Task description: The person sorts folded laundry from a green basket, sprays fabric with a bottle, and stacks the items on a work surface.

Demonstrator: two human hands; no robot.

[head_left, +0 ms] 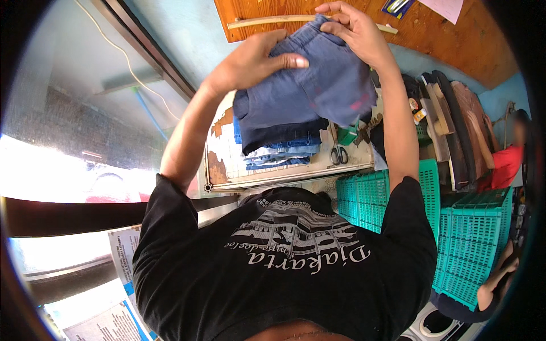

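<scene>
The left hand (247, 63) and right hand (359, 35) grip the blue shorts (307, 85) with their fingers (284, 61), near the folded clothes (281, 159), apparently straightening them, so the next move should call for even tension.

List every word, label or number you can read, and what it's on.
Black shirt: large white lettering, upside down in view, legible; wording not repeated here.
Paper sheets at lower left: rows of dark print, mostly too small to read.
Blue shorts: blurred pink mark; can't tell if it's lettering.
Blue-and-yellow packet: any print too small.
</scene>
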